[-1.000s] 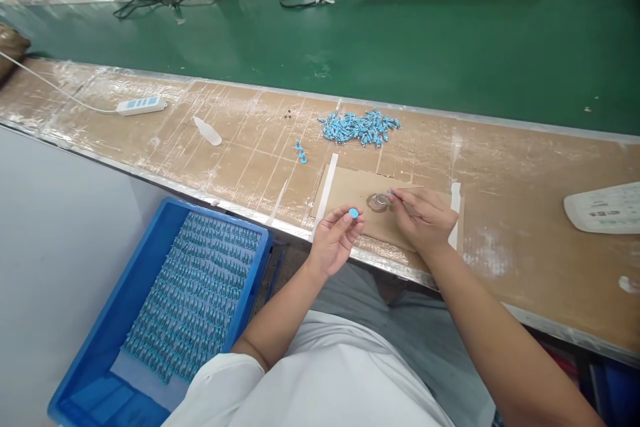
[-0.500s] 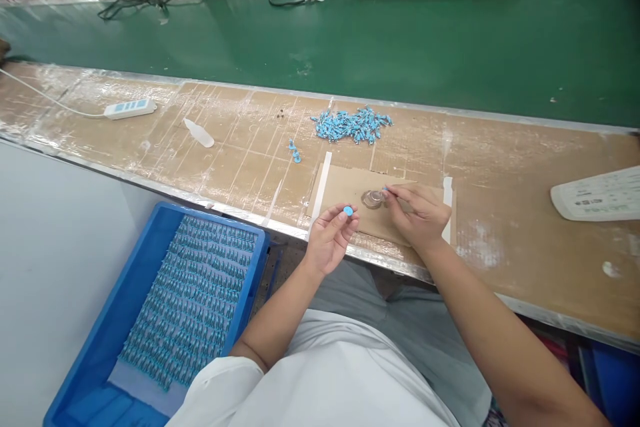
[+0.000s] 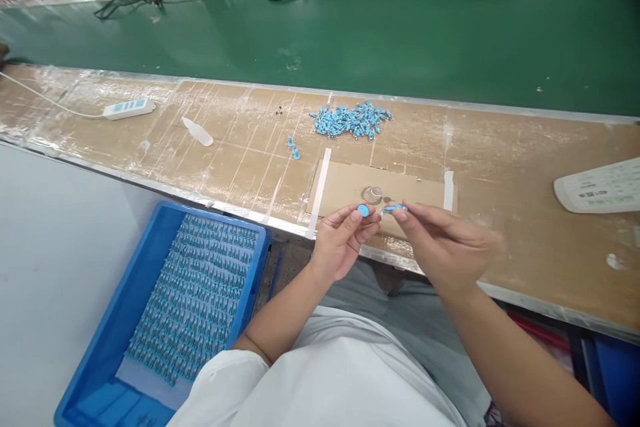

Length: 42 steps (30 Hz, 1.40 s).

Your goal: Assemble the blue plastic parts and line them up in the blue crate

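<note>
My left hand [image 3: 343, 240] is closed in a pinch on a small round blue part [image 3: 363, 211], held just above the bench's front edge. My right hand [image 3: 445, 243] pinches a thin blue pin-like part [image 3: 395, 209], its tip almost touching the round part. Just behind the two hands a small clear round dish [image 3: 373, 195] sits on a piece of cardboard [image 3: 345, 187]. Farther back lies a pile of small blue parts [image 3: 351, 121], with a few loose blue parts [image 3: 294, 149] to its left.
A blue crate [image 3: 107, 327] with rows of blue parts sits low at my left. On the brown bench lie a white power strip [image 3: 129, 108], a small clear bottle [image 3: 197, 131] and a white device [image 3: 597, 185] at the right. A green conveyor belt [image 3: 400, 33] runs behind.
My right hand has drawn back from the clear dish toward me, bringing the thin blue part to the round part in my left hand. My left hand shifted slightly right.
</note>
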Available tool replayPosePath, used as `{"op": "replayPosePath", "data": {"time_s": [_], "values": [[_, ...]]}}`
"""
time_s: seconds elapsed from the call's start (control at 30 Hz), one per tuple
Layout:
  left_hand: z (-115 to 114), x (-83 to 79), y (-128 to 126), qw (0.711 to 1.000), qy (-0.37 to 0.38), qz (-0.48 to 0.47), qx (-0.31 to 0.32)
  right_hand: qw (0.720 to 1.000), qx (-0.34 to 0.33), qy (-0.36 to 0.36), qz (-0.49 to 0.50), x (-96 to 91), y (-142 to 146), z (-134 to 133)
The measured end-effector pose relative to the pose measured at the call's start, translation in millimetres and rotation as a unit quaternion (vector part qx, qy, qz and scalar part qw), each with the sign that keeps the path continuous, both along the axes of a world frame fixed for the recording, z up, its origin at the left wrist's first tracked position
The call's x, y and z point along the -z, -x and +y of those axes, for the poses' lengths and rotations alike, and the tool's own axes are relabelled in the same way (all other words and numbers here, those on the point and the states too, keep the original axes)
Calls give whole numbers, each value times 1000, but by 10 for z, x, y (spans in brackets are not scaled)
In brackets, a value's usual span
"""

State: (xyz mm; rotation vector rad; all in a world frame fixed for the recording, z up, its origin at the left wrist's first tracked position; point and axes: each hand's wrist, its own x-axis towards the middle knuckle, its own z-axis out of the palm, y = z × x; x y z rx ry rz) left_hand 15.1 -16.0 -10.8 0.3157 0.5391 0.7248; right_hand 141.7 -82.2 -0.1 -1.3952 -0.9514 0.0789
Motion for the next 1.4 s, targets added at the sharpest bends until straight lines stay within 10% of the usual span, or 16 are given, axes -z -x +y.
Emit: {"op": "replayPosePath", "data": {"time_s": [1.4], "values": [[-135,-145,-21,997,-43,44,-42,986,-4,-24,-165,-98,129,-28]]}}
